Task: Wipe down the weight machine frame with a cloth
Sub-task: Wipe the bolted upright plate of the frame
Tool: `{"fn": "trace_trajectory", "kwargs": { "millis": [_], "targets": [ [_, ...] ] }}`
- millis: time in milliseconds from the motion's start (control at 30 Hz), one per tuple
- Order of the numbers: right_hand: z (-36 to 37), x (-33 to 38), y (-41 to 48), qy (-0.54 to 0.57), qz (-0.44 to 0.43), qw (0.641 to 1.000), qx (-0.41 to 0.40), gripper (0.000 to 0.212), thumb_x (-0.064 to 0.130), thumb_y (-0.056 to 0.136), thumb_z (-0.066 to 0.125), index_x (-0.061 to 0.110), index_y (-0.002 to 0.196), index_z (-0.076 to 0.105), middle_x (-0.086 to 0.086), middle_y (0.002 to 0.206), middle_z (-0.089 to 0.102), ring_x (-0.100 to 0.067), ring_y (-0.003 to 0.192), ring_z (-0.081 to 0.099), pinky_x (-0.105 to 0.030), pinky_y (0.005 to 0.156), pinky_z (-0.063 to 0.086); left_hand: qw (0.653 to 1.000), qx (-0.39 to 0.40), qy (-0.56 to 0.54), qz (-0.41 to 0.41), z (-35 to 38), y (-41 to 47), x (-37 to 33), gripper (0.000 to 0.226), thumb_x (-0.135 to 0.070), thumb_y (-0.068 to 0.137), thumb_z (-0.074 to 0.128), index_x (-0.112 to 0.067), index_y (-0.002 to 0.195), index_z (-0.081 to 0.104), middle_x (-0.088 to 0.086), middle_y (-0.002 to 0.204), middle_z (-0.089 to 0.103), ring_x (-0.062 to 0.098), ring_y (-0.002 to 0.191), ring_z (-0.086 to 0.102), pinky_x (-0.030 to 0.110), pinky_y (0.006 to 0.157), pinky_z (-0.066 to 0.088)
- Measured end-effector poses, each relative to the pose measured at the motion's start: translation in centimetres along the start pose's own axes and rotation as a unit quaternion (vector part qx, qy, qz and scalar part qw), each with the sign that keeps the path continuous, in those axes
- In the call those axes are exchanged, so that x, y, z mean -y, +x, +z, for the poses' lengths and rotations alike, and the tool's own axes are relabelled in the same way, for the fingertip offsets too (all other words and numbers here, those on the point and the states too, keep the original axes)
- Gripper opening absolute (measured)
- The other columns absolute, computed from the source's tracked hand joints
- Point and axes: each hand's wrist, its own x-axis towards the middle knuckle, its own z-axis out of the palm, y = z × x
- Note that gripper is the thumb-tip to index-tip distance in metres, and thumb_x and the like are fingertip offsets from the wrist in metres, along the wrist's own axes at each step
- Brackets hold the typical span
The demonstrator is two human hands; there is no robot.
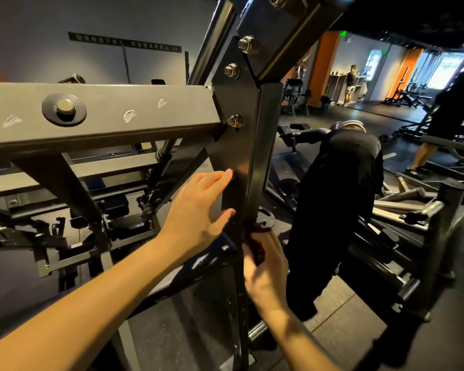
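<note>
Your left hand [198, 207] lies flat and open against the dark upright post [241, 156] of the weight machine frame, fingers straight, fingertips touching the metal. Your right hand [265, 266] sits lower on the same post, at its near edge, fingers curled round something dark [255, 245] pressed to the steel (probably the cloth, though it is too dark and blurred to be sure).

The risk, as I judge it, is at that edge: the right hand works in a tight spot where the post meets lower brackets, and a fast stroke could jam your knuckles against them or pull the cloth loose. The bolts [233, 121] above stick out from the plate; sweep upward carelessly and the cloth may snag there.

To the left, the grey crossbeam [118, 111] with its large washer joins the post, and it carries pale smears that look unwiped. To the right, a black garment [340, 204] hangs over nearby equipment, close to your right elbow's path. Far right, a person [450, 108] stands by a bench, well apart from you.
</note>
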Motion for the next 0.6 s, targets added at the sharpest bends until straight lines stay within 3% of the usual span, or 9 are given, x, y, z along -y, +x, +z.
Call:
{"fn": "trace_trajectory", "kwargs": {
  "millis": [67,133,300,400,467,500,600],
  "targets": [
    [-0.6,-0.5,-1.0,-0.002,0.082,0.992,0.101,0.025,0.015,0.088,0.077,0.027,0.106,0.064,0.019,0.104,0.055,0.004,0.091,0.054,-0.026,0.086,0.053,0.999,0.028,-0.014,-0.01,-0.3,-0.3,0.0,0.085,-0.034,0.089,0.075,-0.023,0.159,0.03,0.0,0.152,0.047,0.016,0.14,0.038,0.037,0.117,0.033],
    [-1.7,-0.8,-0.3,0.03,0.133,0.982,0.129,0.024,0.014,0.091,0.074,0.029,0.107,0.065,0.019,0.101,0.058,0.003,0.091,0.058,-0.029,0.087,0.054,0.997,0.051,-0.045,-0.034,-0.9,-1.0,0.2,0.09,-0.035,0.089,0.076,-0.03,0.162,0.023,-0.005,0.154,0.043,0.013,0.141,0.037,0.034,0.116,0.032],
    [-2.9,-0.6,2.4,0.075,0.139,0.987,-0.003,0.022,0.009,0.092,0.072,0.019,0.112,0.068,0.006,0.103,0.07,-0.005,0.097,0.068,-0.027,0.089,0.058,0.984,0.091,-0.02,-0.149,-1.6,-5.3,1.1,0.079,-0.044,0.089,0.075,-0.029,0.157,0.037,-0.002,0.154,0.046,0.019,0.139,0.045,0.039,0.113,0.039],
    [-0.8,0.3,1.2,0.071,0.215,0.974,-0.01,0.026,0.011,0.092,0.073,0.017,0.116,0.067,0.007,0.107,0.07,-0.008,0.099,0.067,-0.025,0.093,0.055,0.964,0.174,0.004,-0.201,-1.9,-7.4,1.6,0.084,-0.058,0.085,0.073,-0.025,0.155,0.04,0.0,0.156,0.047,0.02,0.139,0.047,0.04,0.112,0.043],
    [0.5,0.9,-0.9,0.088,0.246,0.965,-0.012,0.027,0.012,0.093,0.071,0.018,0.119,0.064,0.008,0.107,0.068,0.0,0.095,0.067,-0.01,0.086,0.051,0.954,0.206,0.003,-0.219,-2.5,-8.3,2.0,0.087,-0.061,0.083,0.072,-0.024,0.155,0.041,0.001,0.153,0.05,0.019,0.136,0.051,0.036,0.108,0.046],
    [1.1,1.1,-2.1,0.117,0.25,0.961,0.006,0.026,0.014,0.094,0.07,0.02,0.119,0.064,0.008,0.106,0.068,0.001,0.093,0.067,-0.011,0.082,0.053,0.949,0.218,0.006,-0.229,-2.9,-8.7,2.4,0.085,-0.062,0.083,0.072,-0.024,0.153,0.043,0.001,0.15,0.053,0.018,0.133,0.053,0.033,0.104,0.047],
    [1.6,1.8,-4.7,0.121,0.206,0.964,0.115,0.024,0.023,0.095,0.066,0.034,0.117,0.064,0.013,0.109,0.065,-0.007,0.1,0.067,-0.036,0.087,0.061,0.934,0.253,0.014,-0.251,-3.9,-9.7,3.2,0.077,-0.065,0.08,0.072,-0.024,0.143,0.053,-0.001,0.138,0.061,0.013,0.117,0.057,0.024,0.089,0.046]
  ]
}}
